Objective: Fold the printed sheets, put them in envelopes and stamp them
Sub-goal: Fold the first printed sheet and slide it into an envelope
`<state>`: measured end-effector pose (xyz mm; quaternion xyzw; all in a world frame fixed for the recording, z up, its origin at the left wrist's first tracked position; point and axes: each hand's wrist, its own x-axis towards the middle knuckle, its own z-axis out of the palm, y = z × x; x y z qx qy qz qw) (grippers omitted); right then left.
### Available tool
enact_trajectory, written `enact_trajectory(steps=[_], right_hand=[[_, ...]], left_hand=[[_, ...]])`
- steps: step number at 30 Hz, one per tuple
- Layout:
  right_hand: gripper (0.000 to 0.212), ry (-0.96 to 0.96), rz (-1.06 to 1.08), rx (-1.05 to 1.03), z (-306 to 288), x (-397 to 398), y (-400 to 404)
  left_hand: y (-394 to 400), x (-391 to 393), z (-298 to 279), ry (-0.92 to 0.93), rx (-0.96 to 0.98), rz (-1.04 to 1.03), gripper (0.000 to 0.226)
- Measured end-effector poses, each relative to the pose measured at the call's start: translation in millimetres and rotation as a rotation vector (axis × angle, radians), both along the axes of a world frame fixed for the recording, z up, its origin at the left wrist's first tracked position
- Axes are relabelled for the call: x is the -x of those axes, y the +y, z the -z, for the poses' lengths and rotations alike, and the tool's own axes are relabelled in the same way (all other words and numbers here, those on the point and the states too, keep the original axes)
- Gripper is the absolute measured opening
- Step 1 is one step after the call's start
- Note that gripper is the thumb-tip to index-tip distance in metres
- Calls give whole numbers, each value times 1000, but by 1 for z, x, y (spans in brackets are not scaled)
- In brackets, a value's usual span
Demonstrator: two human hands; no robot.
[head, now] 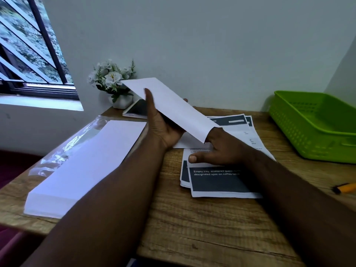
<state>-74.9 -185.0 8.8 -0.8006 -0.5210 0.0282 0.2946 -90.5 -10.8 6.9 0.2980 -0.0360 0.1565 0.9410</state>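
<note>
Envelope (169,106), white and long, is held tilted above the wooden desk (192,228), its far end in front of the flowers (110,78). The left hand (163,124) grips it from below, thumb on its left edge; the fingertips are hidden behind it. The right hand (221,147) reaches into its near end, so those fingers are covered and their state cannot be told; the thumb lies straight on the printed sheets (221,180). Readable there: "Empty tray, scattered". Left lies a stack of envelopes (86,166) in plastic wrap. Right stands a green basket (312,126), cut off by the edge.
</note>
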Motion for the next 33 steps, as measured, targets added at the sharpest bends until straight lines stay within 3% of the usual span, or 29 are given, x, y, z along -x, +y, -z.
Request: enact_trajectory(steps=[4, 7, 10, 11, 14, 16, 19, 22, 25, 28, 30, 31, 33], right_hand=[[86, -48, -54, -103, -6, 2, -5], [37, -158, 19, -438, -8, -2, -9], [10, -26, 236, -644, -7, -23, -18], [14, 9, 304, -559, -6, -31, -22], [51, 24, 409, 78, 0, -47, -35], [71, 34, 418, 277, 4, -49, -37], [77, 58, 439, 240, 2, -50, -35], [67, -42, 536, 135, 6, -60, -36], [43, -70, 634, -240, 6, -71, -40], [39, 119, 686, -714, -6, -68, -40], [36, 466, 599, -983, -19, -58, -39], [28, 677, 515, -1059, -24, -54, -39], [21, 972, 358, -1017, -29, -47, -45]], left_hand=[[-10, -2, -1, 78, -3, -58, 66], [-1, 1, -4, 68, 59, -138, 49], [9, 2, -2, 63, 96, -171, 45], [10, 3, -1, 68, 97, -171, 46], [10, 2, -1, 74, 97, -164, 47], [10, 2, -1, 76, 89, -164, 48], [10, 1, 1, 77, 92, -178, 48], [10, 1, 2, 87, 116, -168, 51], [10, 2, 2, 86, 95, -185, 51], [10, 3, 1, 85, 93, -185, 51], [11, 3, 1, 83, 95, -175, 54], [11, 3, 1, 85, 99, -174, 55], [12, 3, 1, 86, 106, -182, 55]])
